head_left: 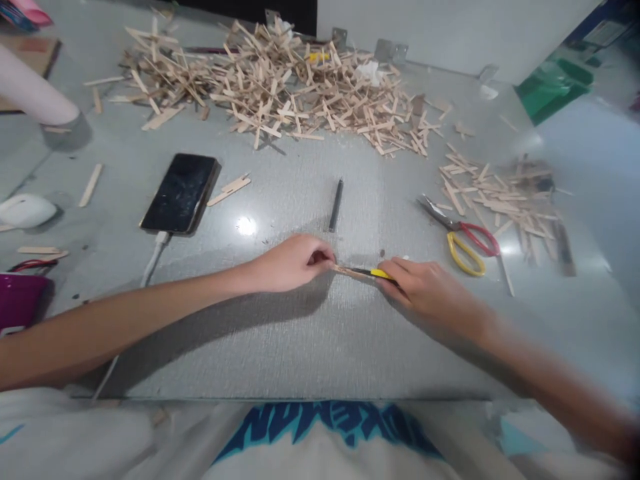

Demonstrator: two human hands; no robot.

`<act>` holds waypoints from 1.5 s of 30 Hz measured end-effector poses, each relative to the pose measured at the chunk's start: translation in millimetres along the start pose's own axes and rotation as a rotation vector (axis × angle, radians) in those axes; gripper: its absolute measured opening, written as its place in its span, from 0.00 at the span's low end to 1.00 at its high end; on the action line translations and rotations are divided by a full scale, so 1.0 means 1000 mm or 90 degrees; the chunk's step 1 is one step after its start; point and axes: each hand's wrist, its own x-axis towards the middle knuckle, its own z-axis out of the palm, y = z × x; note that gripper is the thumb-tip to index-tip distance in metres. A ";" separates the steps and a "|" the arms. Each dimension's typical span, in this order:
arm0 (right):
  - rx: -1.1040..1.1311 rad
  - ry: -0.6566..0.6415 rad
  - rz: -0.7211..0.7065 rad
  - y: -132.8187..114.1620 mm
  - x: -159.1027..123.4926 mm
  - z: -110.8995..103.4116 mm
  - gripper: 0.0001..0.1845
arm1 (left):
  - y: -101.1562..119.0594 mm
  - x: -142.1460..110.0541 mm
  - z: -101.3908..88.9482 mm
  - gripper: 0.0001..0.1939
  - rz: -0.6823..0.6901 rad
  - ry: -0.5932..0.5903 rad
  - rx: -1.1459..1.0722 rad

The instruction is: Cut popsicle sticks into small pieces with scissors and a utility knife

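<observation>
My left hand [300,263] is closed, pinching the end of a thin wooden craft stick [353,272] just above the grey table. My right hand [425,287] is wrapped round a yellow and black utility knife [382,274]. The knife's blade end points left and lies along the stick; whether it cuts in cannot be made out. Beyond my hands a dark pen-like rod [337,205] lies on the table. Scissors with one red and one yellow handle [467,247] rest to the right of my right hand, blades open.
A big heap of craft sticks [280,87] covers the back, with a smaller pile [515,200] at right. A phone [181,193] with a white cable [154,260] lies left. Farther left are a white mouse [25,211] and a purple container [23,300]. The table's front edge [280,399] is near me.
</observation>
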 end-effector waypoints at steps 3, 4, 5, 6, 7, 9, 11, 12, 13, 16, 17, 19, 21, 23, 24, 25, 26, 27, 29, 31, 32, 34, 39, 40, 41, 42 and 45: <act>-0.017 0.004 -0.009 0.001 0.001 0.000 0.22 | -0.001 0.000 0.001 0.12 0.001 0.004 -0.002; -0.025 0.005 -0.010 0.001 0.001 0.000 0.22 | -0.002 0.000 0.002 0.12 0.007 0.007 -0.001; -0.033 0.007 -0.011 0.001 0.001 0.000 0.23 | -0.002 0.000 0.002 0.12 0.012 0.009 0.001; -0.041 0.007 -0.013 0.001 0.001 0.000 0.22 | -0.003 0.000 0.002 0.12 0.017 0.013 0.004; -0.051 0.009 -0.016 0.000 0.001 0.000 0.22 | -0.003 0.000 0.002 0.11 0.020 0.015 0.005; -0.073 0.014 -0.023 -0.002 0.001 0.000 0.21 | -0.003 0.000 0.000 0.12 0.019 -0.004 0.003; -0.105 0.012 -0.032 -0.005 0.000 0.001 0.19 | -0.002 -0.001 -0.002 0.13 0.016 -0.047 -0.004; -0.125 0.010 -0.034 -0.006 -0.001 0.002 0.18 | -0.001 -0.001 -0.004 0.14 0.019 -0.066 -0.004; -0.147 0.006 -0.035 -0.008 -0.003 0.003 0.16 | -0.001 -0.001 -0.005 0.14 0.027 -0.078 0.001; -0.212 0.002 -0.030 -0.014 -0.007 0.003 0.14 | -0.001 -0.002 -0.006 0.11 0.071 -0.080 0.040; -0.229 -0.001 -0.027 -0.015 -0.008 0.003 0.15 | -0.001 -0.002 -0.007 0.10 0.084 -0.090 0.054; -0.247 -0.006 -0.022 -0.018 -0.008 0.001 0.17 | -0.002 -0.001 -0.007 0.12 0.100 -0.116 0.069; -0.241 -0.003 -0.015 -0.017 -0.007 -0.001 0.18 | -0.002 0.000 -0.006 0.15 0.112 -0.130 0.074; -0.218 0.005 -0.011 -0.011 -0.003 -0.002 0.17 | -0.002 0.001 -0.004 0.16 0.125 -0.117 0.084; -0.208 0.006 -0.011 -0.007 0.000 -0.001 0.17 | -0.002 0.002 -0.003 0.17 0.131 -0.105 0.093; -0.200 0.003 -0.013 -0.002 0.003 -0.001 0.17 | -0.002 0.002 -0.001 0.17 0.135 -0.095 0.103; -0.196 -0.004 -0.019 0.002 0.006 -0.001 0.18 | -0.003 0.002 0.000 0.17 0.138 -0.082 0.114; -0.195 -0.014 -0.027 0.005 0.008 -0.001 0.19 | -0.003 0.003 0.002 0.17 0.140 -0.071 0.123; -0.201 -0.034 -0.040 0.006 0.012 -0.004 0.20 | -0.004 0.002 0.004 0.16 0.145 -0.054 0.137; -0.224 -0.039 -0.032 -0.001 0.013 -0.010 0.19 | -0.006 0.001 0.006 0.15 0.146 -0.046 0.141; -0.239 -0.033 -0.019 -0.007 0.013 -0.012 0.19 | -0.007 0.001 0.007 0.15 0.146 -0.044 0.140; -0.264 -0.018 0.006 -0.016 0.011 -0.016 0.20 | -0.008 -0.001 0.008 0.15 0.147 -0.036 0.139; -0.292 -0.050 -0.027 -0.014 0.014 -0.011 0.20 | -0.011 0.000 0.011 0.16 0.160 -0.016 0.149; -0.295 -0.058 -0.035 -0.013 0.015 -0.011 0.20 | -0.011 0.000 0.012 0.16 0.163 -0.015 0.153; -0.301 -0.063 -0.038 -0.014 0.015 -0.011 0.20 | -0.011 0.000 0.013 0.15 0.165 -0.012 0.157; -0.310 -0.066 -0.037 -0.017 0.015 -0.012 0.21 | -0.012 0.000 0.014 0.15 0.165 -0.009 0.161; -0.334 -0.057 -0.010 -0.030 0.014 -0.018 0.25 | -0.012 -0.002 0.016 0.14 0.158 0.003 0.173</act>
